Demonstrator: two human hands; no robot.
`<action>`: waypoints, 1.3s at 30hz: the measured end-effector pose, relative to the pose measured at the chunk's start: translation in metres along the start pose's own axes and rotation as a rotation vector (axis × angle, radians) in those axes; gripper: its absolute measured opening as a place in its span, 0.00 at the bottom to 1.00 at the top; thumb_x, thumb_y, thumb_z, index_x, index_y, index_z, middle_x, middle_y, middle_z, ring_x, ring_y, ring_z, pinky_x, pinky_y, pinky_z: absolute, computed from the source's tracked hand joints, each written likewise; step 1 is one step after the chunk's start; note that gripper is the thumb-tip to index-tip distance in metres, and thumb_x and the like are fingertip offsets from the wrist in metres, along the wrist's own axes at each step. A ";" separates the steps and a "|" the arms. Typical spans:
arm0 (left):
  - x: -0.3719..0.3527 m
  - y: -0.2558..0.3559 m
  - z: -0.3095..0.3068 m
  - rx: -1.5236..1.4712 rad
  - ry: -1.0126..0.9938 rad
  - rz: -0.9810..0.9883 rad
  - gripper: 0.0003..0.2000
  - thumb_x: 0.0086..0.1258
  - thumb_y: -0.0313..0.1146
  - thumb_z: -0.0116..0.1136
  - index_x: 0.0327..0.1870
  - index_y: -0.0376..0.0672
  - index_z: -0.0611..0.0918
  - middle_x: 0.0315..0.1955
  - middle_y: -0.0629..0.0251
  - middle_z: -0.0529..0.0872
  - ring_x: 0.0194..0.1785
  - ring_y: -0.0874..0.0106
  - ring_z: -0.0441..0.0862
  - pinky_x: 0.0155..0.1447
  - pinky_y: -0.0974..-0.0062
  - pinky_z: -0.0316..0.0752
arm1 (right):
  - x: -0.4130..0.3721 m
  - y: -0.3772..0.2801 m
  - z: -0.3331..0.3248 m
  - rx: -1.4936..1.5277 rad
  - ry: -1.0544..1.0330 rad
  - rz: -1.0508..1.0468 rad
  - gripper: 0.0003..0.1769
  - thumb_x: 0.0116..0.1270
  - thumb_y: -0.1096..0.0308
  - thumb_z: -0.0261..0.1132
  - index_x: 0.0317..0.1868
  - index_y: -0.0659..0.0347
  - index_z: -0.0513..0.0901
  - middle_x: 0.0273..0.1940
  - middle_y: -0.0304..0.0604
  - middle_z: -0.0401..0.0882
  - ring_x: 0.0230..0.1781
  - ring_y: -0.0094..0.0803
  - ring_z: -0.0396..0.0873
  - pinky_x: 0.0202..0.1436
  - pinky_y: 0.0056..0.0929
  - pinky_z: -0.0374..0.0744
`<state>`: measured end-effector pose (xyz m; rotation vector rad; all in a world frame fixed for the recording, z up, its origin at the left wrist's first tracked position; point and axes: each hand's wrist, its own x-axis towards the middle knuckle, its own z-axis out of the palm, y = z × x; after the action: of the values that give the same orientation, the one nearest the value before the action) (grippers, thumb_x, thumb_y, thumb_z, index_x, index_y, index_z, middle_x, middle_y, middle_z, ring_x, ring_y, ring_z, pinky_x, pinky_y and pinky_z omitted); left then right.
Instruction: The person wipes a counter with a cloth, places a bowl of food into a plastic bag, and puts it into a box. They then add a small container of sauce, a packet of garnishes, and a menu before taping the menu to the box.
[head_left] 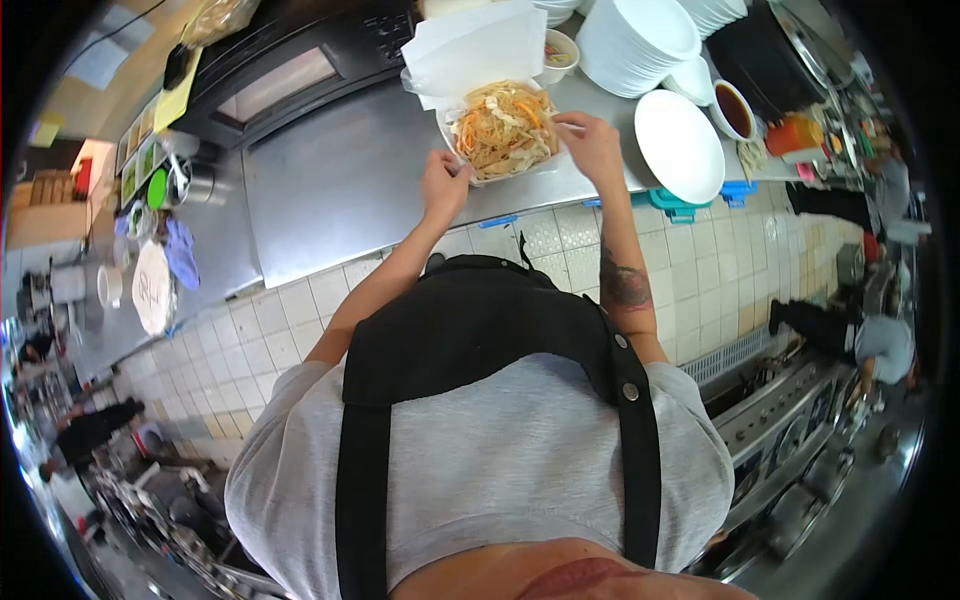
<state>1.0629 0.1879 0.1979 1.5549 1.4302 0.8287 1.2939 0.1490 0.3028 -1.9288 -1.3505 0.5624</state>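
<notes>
A white takeaway box [478,183] stands on the steel counter, its lid [487,50] folded open toward the back. Noodles [505,125] with orange shreds and pale pieces fill it to above the rim. At the box's front left corner, my left hand [445,185] is closed with thumb and fingers pinching the edge. My right hand [592,148] holds the right side of the box, its bent fingers at the rim beside the noodles; the fingertips are partly hidden.
A small cup [559,56] sits behind the box. To the right are stacked white bowls [640,45], a white plate [680,146] and a bowl of dark sauce [734,108]. A black oven-like appliance [290,75] stands at back left. Co-workers [880,345] are at the far sides.
</notes>
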 end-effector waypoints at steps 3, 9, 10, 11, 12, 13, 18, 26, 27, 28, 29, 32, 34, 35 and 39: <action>-0.006 -0.018 0.007 -0.076 0.041 -0.022 0.11 0.62 0.28 0.62 0.40 0.36 0.73 0.28 0.63 0.78 0.27 0.75 0.76 0.33 0.77 0.72 | 0.022 0.047 -0.005 -0.095 0.005 -0.088 0.19 0.56 0.70 0.65 0.50 0.55 0.82 0.47 0.49 0.83 0.47 0.44 0.82 0.49 0.34 0.79; -0.052 -0.026 0.021 -0.611 0.212 -0.136 0.06 0.64 0.24 0.58 0.33 0.40 0.72 0.24 0.67 0.77 0.25 0.78 0.75 0.31 0.78 0.71 | 0.030 0.113 0.021 0.033 -0.212 -0.230 0.23 0.52 0.70 0.66 0.52 0.61 0.80 0.43 0.53 0.83 0.44 0.44 0.82 0.50 0.35 0.77; -0.059 -0.019 0.021 -0.662 0.189 -0.196 0.06 0.65 0.24 0.57 0.33 0.40 0.71 0.25 0.67 0.77 0.25 0.78 0.76 0.31 0.78 0.71 | 0.027 0.111 0.020 0.028 -0.257 -0.187 0.24 0.53 0.69 0.67 0.53 0.61 0.79 0.43 0.52 0.83 0.44 0.43 0.82 0.50 0.34 0.77; -0.059 -0.018 0.020 -0.637 0.154 -0.203 0.06 0.65 0.24 0.57 0.35 0.39 0.72 0.25 0.67 0.78 0.26 0.78 0.76 0.32 0.78 0.71 | 0.026 0.109 0.018 0.022 -0.300 -0.143 0.25 0.54 0.68 0.68 0.54 0.61 0.78 0.43 0.51 0.83 0.44 0.41 0.82 0.50 0.33 0.77; -0.057 -0.020 0.014 -0.610 0.118 -0.211 0.06 0.64 0.24 0.57 0.37 0.39 0.72 0.25 0.67 0.78 0.28 0.78 0.76 0.33 0.78 0.72 | 0.025 0.109 0.016 -0.026 -0.324 -0.108 0.24 0.54 0.67 0.69 0.52 0.62 0.79 0.40 0.51 0.83 0.41 0.41 0.82 0.46 0.34 0.77; -0.055 -0.021 0.010 -0.581 0.080 -0.219 0.07 0.64 0.24 0.58 0.38 0.38 0.73 0.25 0.67 0.78 0.29 0.78 0.77 0.33 0.78 0.72 | 0.025 0.111 0.015 -0.072 -0.348 -0.071 0.23 0.53 0.65 0.69 0.50 0.63 0.79 0.38 0.51 0.83 0.37 0.41 0.82 0.43 0.35 0.77; -0.030 -0.001 -0.003 -0.018 0.124 -0.053 0.15 0.65 0.39 0.55 0.42 0.32 0.78 0.31 0.52 0.83 0.35 0.61 0.82 0.41 0.65 0.75 | 0.031 0.132 0.012 0.139 -0.526 0.072 0.21 0.63 0.57 0.64 0.53 0.59 0.78 0.37 0.40 0.84 0.34 0.28 0.81 0.37 0.26 0.75; 0.012 0.002 0.018 0.560 -0.129 -0.109 0.21 0.66 0.44 0.45 0.34 0.31 0.83 0.34 0.38 0.82 0.41 0.44 0.81 0.49 0.53 0.75 | 0.054 0.112 0.031 0.327 -0.618 0.312 0.17 0.72 0.57 0.51 0.49 0.62 0.77 0.33 0.40 0.81 0.25 0.25 0.80 0.27 0.22 0.73; 0.010 0.005 0.018 0.563 -0.113 -0.065 0.20 0.66 0.42 0.45 0.33 0.32 0.83 0.34 0.38 0.82 0.41 0.44 0.81 0.49 0.53 0.75 | 0.057 0.116 0.035 0.326 -0.592 0.231 0.16 0.71 0.60 0.50 0.45 0.64 0.77 0.30 0.42 0.82 0.23 0.27 0.80 0.25 0.24 0.74; 0.008 0.008 0.017 0.568 -0.092 -0.023 0.20 0.67 0.41 0.44 0.32 0.32 0.83 0.33 0.38 0.82 0.40 0.44 0.81 0.49 0.53 0.75 | 0.056 0.121 0.038 0.327 -0.569 0.146 0.15 0.70 0.62 0.49 0.41 0.65 0.77 0.28 0.44 0.82 0.21 0.29 0.80 0.24 0.26 0.76; 0.006 0.012 0.016 0.530 -0.077 -0.057 0.20 0.67 0.41 0.45 0.33 0.32 0.83 0.33 0.38 0.82 0.41 0.45 0.81 0.49 0.53 0.76 | 0.057 0.127 0.042 0.331 -0.550 0.057 0.15 0.69 0.65 0.47 0.36 0.67 0.77 0.26 0.46 0.82 0.20 0.31 0.80 0.22 0.28 0.77; 0.000 0.024 0.008 0.459 -0.024 -0.120 0.20 0.68 0.41 0.45 0.33 0.31 0.83 0.33 0.39 0.83 0.41 0.46 0.82 0.49 0.54 0.76 | 0.057 0.134 0.045 0.174 -0.539 -0.118 0.16 0.68 0.67 0.48 0.31 0.70 0.77 0.21 0.49 0.79 0.18 0.33 0.80 0.21 0.29 0.78; -0.004 0.034 -0.006 0.484 -0.021 -0.108 0.20 0.67 0.40 0.45 0.31 0.31 0.83 0.31 0.41 0.84 0.39 0.47 0.83 0.49 0.54 0.76 | 0.046 0.113 0.036 0.159 -0.591 -0.092 0.15 0.68 0.67 0.49 0.29 0.69 0.76 0.21 0.48 0.78 0.18 0.32 0.80 0.21 0.28 0.78; -0.008 0.036 -0.015 0.445 -0.042 -0.118 0.20 0.67 0.39 0.45 0.29 0.30 0.82 0.28 0.42 0.83 0.35 0.50 0.83 0.46 0.56 0.77 | 0.041 0.098 0.027 0.146 -0.634 -0.084 0.14 0.69 0.67 0.50 0.29 0.68 0.75 0.21 0.47 0.78 0.19 0.31 0.80 0.21 0.28 0.78; -0.024 0.035 -0.067 0.322 -0.118 -0.187 0.20 0.67 0.37 0.44 0.25 0.27 0.79 0.19 0.46 0.81 0.23 0.58 0.84 0.37 0.63 0.80 | 0.033 0.053 0.049 0.080 -0.739 -0.109 0.14 0.68 0.68 0.51 0.28 0.69 0.74 0.21 0.47 0.78 0.19 0.32 0.80 0.20 0.28 0.78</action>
<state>1.0148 0.1745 0.2598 1.6426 1.6505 0.4030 1.3050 0.1835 0.2317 -1.6208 -1.8193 1.3359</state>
